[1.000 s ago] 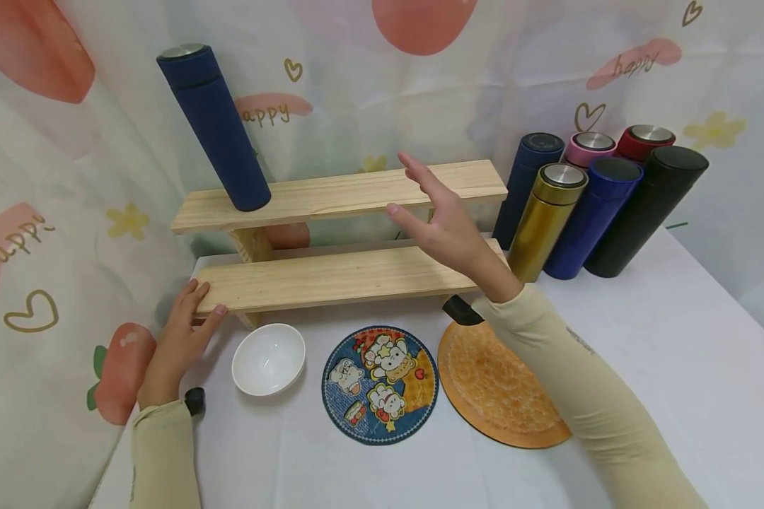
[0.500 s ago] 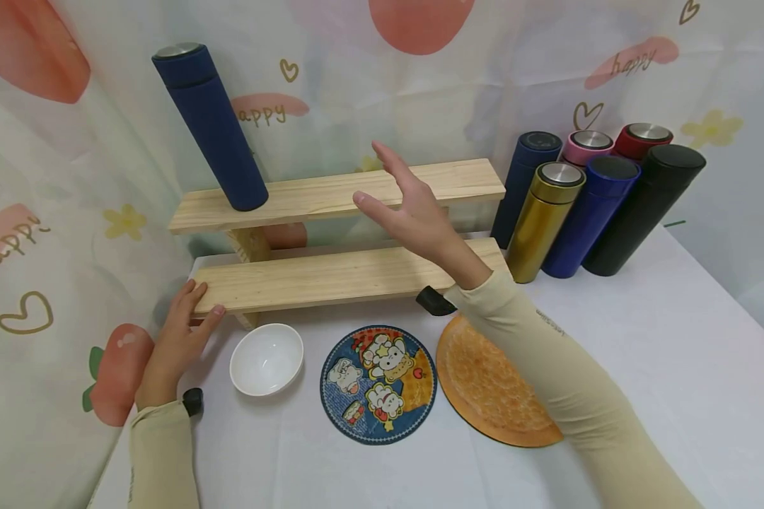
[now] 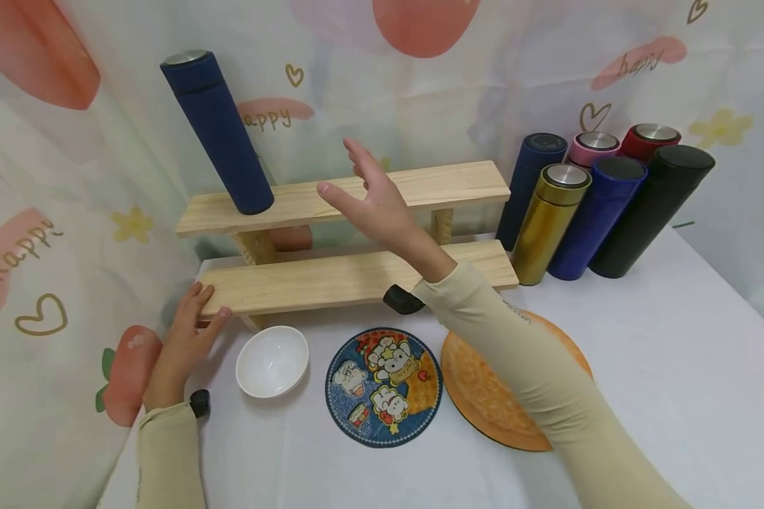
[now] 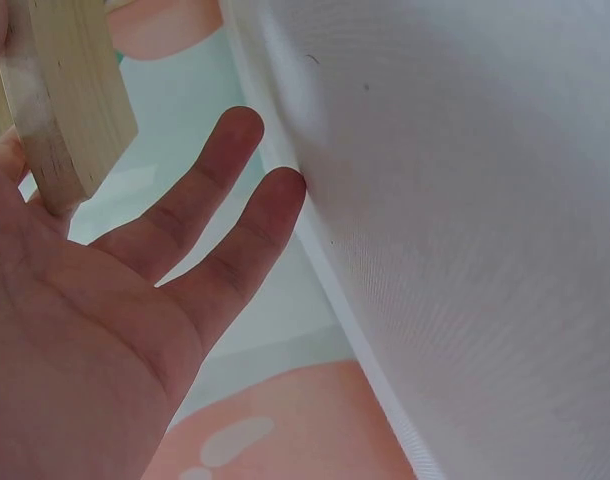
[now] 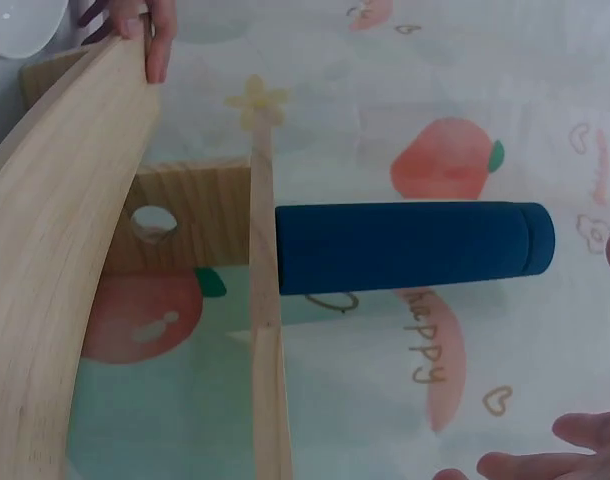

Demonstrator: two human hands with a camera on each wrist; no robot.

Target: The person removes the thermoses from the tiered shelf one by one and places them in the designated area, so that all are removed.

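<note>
A two-tier wooden shelf point(image 3: 356, 279) stands on the white table. My left hand point(image 3: 184, 339) holds the left end of its lower board; in the left wrist view, the hand's two outer fingers point(image 4: 235, 250) stretch away from the board point(image 4: 70, 95). A dark blue thermos point(image 3: 219, 134) stands upright on the left part of the upper board. My right hand point(image 3: 382, 212) hovers in front of the upper board, right of that thermos, fingers spread and holding nothing. In the right wrist view the thermos point(image 5: 410, 245) is apart from the right hand's fingertips point(image 5: 585, 430).
Several thermoses stand grouped at the shelf's right, a gold thermos point(image 3: 550, 226) and a black thermos point(image 3: 652, 212) among them. In front lie a white bowl point(image 3: 272, 362), a round cartoon mat point(image 3: 384, 387) and an orange-brown round mat point(image 3: 484, 396), partly under the right forearm. A patterned cloth hangs behind.
My right hand has moved left along the shelf, closer to the dark blue thermos. The left hand stays at the board's end.
</note>
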